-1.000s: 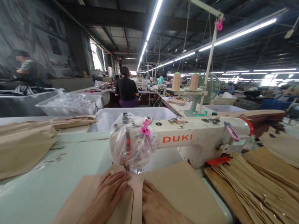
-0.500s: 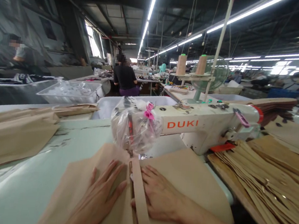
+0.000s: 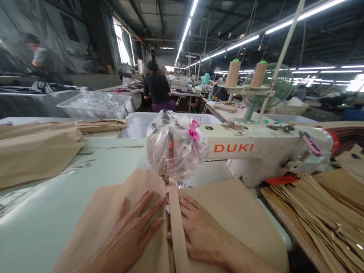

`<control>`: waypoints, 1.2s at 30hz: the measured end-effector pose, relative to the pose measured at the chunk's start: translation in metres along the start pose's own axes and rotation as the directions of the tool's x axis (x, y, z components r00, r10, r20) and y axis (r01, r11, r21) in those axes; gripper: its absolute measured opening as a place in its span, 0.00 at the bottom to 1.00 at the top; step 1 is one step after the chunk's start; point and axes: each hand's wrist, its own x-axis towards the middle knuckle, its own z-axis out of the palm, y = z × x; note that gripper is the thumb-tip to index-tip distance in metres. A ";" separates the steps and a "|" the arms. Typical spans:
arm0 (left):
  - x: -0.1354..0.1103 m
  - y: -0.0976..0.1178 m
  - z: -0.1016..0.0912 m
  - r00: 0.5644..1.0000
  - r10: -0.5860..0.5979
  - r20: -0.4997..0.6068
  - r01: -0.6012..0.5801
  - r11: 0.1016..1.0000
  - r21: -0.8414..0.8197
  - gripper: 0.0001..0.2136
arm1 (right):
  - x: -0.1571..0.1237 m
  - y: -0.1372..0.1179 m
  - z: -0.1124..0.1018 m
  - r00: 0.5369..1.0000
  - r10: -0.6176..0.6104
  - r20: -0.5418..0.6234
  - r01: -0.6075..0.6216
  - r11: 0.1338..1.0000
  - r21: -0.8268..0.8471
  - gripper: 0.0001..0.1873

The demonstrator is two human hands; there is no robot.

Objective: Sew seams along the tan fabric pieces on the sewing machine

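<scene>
A white DUKI sewing machine point(image 3: 259, 152) stands on the pale green table point(image 3: 44, 221), its head wrapped in clear plastic point(image 3: 173, 151). Under the needle lies a tan fabric panel point(image 3: 235, 212) with a narrow tan strip point(image 3: 177, 236) running toward me along its middle. My left hand point(image 3: 127, 235) lies flat on the fabric left of the strip, fingers spread. To the right of the strip rests my right hand point(image 3: 202, 235), also flat, fingertips pointing at the needle. Neither hand grips anything.
A fanned stack of tan cut pieces point(image 3: 333, 224) fills the right. Folded tan fabric point(image 3: 18, 157) lies at the left. Behind the machine are white bins point(image 3: 137, 125), thread cones point(image 3: 232, 73) and a fan point(image 3: 281, 88). A person in black point(image 3: 157, 90) works farther back.
The view has tilted down. Both hands have drawn back from the needle toward me, staying flat on the fabric either side of the strip.
</scene>
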 end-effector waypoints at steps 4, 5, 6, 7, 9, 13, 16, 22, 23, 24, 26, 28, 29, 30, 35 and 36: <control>-0.001 -0.001 -0.002 1.000 0.009 0.010 -0.009 1.000 0.012 0.23 | 0.000 -0.002 -0.001 1.000 -0.007 0.001 0.007 1.000 -0.021 0.28; -0.002 -0.001 -0.002 1.000 0.012 0.009 -0.012 1.000 0.008 0.23 | 0.000 -0.002 -0.001 1.000 -0.004 0.007 0.004 1.000 -0.027 0.29; -0.003 -0.001 -0.002 1.000 0.017 0.006 -0.017 1.000 0.002 0.23 | 0.000 -0.003 -0.001 1.000 0.000 0.011 0.001 1.000 -0.031 0.29; -0.004 -0.001 -0.002 1.000 0.024 0.002 -0.024 1.000 -0.007 0.23 | 0.000 -0.003 -0.002 1.000 0.003 0.013 -0.002 0.999 -0.032 0.28; -0.004 -0.001 -0.001 0.999 0.041 -0.015 -0.042 0.999 -0.030 0.24 | 0.001 -0.003 -0.002 1.000 0.003 0.015 -0.003 1.000 -0.027 0.28; -0.004 -0.002 0.000 0.996 0.066 -0.051 -0.069 0.996 -0.058 0.25 | 0.000 -0.001 -0.001 1.000 -0.003 0.015 0.004 1.000 -0.009 0.28; -0.003 -0.001 -0.001 0.997 0.065 -0.034 -0.067 0.997 -0.049 0.25 | 0.000 -0.001 -0.001 1.000 -0.005 0.029 0.005 1.000 -0.007 0.29; -0.002 0.000 0.000 0.999 0.047 -0.007 -0.048 0.998 -0.038 0.25 | 0.001 0.000 -0.002 0.999 -0.009 0.044 0.009 1.000 0.005 0.27; -0.002 0.000 0.000 0.998 0.053 -0.025 -0.054 0.998 -0.042 0.25 | 0.002 0.001 -0.004 0.999 -0.011 0.039 0.010 1.000 0.023 0.26; -0.002 0.000 0.001 0.997 0.058 -0.049 -0.060 0.997 -0.045 0.25 | 0.003 0.003 -0.006 0.999 -0.013 0.034 0.011 0.999 0.049 0.23; -0.003 0.000 0.002 0.994 0.066 -0.091 -0.070 0.997 -0.041 0.25 | 0.006 0.007 -0.013 0.998 0.046 -0.040 -0.041 0.993 0.110 0.19; -0.004 0.000 0.003 0.993 0.070 -0.099 -0.074 0.997 -0.032 0.25 | 0.010 0.009 -0.020 0.964 0.184 -0.192 -0.159 0.978 0.138 0.18; -0.005 -0.001 0.004 0.993 0.073 -0.091 -0.076 0.997 -0.027 0.26 | 0.011 0.009 -0.021 0.936 0.233 -0.263 -0.204 0.970 0.131 0.18; -0.006 -0.001 0.004 0.993 0.079 -0.083 -0.081 0.996 -0.022 0.26 | 0.013 0.009 -0.021 0.922 0.243 -0.301 -0.220 0.970 0.107 0.18; 0.000 0.001 0.007 0.988 0.112 -0.106 -0.107 0.993 0.052 0.26 | 0.018 0.014 0.002 0.994 0.036 -0.101 -0.044 0.996 -0.079 0.22; 0.004 0.001 0.007 0.987 0.112 -0.112 -0.104 0.992 0.076 0.26 | 0.020 0.018 0.006 0.997 0.033 -0.071 -0.040 0.994 -0.100 0.23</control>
